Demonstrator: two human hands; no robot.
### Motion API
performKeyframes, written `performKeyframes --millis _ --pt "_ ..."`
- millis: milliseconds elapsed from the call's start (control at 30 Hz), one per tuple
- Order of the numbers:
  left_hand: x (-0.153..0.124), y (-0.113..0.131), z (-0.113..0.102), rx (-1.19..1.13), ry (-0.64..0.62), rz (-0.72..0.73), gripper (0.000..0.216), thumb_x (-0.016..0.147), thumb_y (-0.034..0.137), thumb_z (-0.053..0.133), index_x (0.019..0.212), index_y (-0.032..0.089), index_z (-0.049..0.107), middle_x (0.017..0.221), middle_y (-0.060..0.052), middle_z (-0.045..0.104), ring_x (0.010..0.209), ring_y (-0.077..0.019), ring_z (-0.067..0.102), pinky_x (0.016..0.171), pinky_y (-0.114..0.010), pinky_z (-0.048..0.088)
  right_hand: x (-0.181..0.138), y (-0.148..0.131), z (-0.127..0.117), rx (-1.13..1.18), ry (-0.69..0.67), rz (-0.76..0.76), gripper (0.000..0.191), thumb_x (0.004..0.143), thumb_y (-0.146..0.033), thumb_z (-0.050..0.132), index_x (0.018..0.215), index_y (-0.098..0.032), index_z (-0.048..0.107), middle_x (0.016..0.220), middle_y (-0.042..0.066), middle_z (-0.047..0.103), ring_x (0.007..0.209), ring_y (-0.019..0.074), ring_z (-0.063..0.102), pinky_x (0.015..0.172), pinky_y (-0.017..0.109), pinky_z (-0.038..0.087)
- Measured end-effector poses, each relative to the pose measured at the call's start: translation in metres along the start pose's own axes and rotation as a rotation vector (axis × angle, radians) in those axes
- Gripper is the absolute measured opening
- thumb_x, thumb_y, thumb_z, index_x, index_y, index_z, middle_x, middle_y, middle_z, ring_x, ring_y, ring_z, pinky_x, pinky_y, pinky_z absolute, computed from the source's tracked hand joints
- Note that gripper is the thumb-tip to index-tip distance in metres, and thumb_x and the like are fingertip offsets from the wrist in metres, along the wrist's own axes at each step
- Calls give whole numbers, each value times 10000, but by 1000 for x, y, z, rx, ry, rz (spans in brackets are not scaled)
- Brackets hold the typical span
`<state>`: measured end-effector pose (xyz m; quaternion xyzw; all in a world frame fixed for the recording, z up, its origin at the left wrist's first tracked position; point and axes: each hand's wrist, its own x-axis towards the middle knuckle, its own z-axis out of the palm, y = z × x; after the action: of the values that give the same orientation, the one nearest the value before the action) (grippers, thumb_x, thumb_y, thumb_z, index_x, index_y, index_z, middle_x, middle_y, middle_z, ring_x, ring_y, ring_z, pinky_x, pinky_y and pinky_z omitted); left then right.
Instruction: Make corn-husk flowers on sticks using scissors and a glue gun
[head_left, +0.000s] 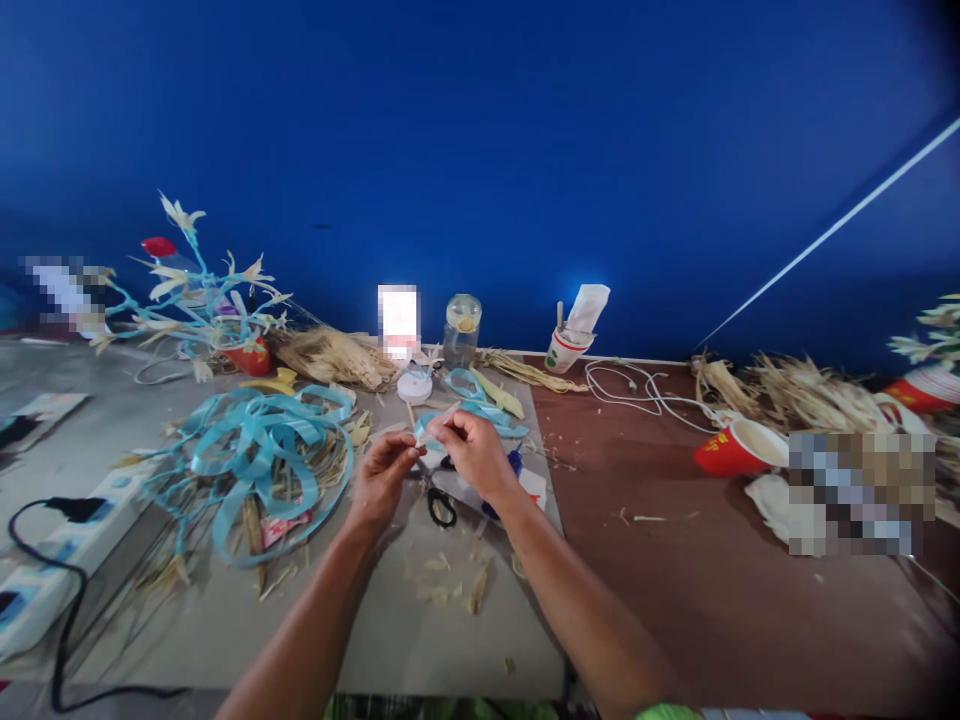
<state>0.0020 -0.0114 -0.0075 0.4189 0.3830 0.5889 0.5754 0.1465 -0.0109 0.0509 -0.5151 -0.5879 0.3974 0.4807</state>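
My left hand (382,478) and my right hand (472,448) come together over the grey table. Fingers of both pinch a small, pale strip of dried husk (433,428), mostly covered by the fingertips. Just below them lies a pair of scissors (442,508) with black handle loops, its blades partly hidden. A dark blue object (514,462) sits behind my right wrist. Light blue ribbon (270,450) lies in a loose tangle to the left, and more blue ribbon (484,390) is beyond the hands. Husk scraps (478,585) are scattered in front.
At the left, husk flowers on blue stems (199,265) stand in a red cup (251,355), near a power strip (71,560). A glass jar (462,335) and white round tub (414,385) are at the back. Right are a white cable (637,385) and tipped red cup (731,450).
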Motion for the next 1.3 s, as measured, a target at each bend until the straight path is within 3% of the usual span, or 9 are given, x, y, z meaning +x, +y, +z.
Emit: performKeyframes --millis 233,567,800,1033,1300 --pt "1 3 2 -163 -54 -46 269 600 202 788 845 214 678 693 18 649 655 -100 606 655 -225 451 1 4 0 76 -36 63 187 747 -305 551 699 -151 646 642 2 628 603 120 529 600 230 401" --pt "0 1 1 -207 -140 -145 274 581 237 800 836 210 703 694 -12 677 669 -130 613 672 -263 448 1 -1 -2 132 -78 104 135 719 -246 560 656 -169 651 701 11 684 705 147 609 707 257 446" --pt "-1 3 3 -160 -116 -165 223 579 276 802 765 185 718 679 -24 677 673 -139 604 714 -292 446 -1 -8 -6 17 -101 122 149 721 -242 544 668 -165 660 625 -10 649 603 125 551 594 223 406" --pt "-1 4 5 -146 -146 -209 217 565 276 809 730 163 727 687 -40 682 683 -145 607 716 -289 444 -1 -15 -10 -137 -115 123 157 712 -182 521 582 -161 605 585 -18 609 579 110 524 584 213 379" --pt "-2 4 5 -133 -139 -215 193 564 278 808 696 172 716 677 -32 676 666 -140 600 690 -279 449 -2 -15 -9 -152 -133 117 165 713 -185 525 573 -161 609 561 -24 597 557 102 506 554 202 359"
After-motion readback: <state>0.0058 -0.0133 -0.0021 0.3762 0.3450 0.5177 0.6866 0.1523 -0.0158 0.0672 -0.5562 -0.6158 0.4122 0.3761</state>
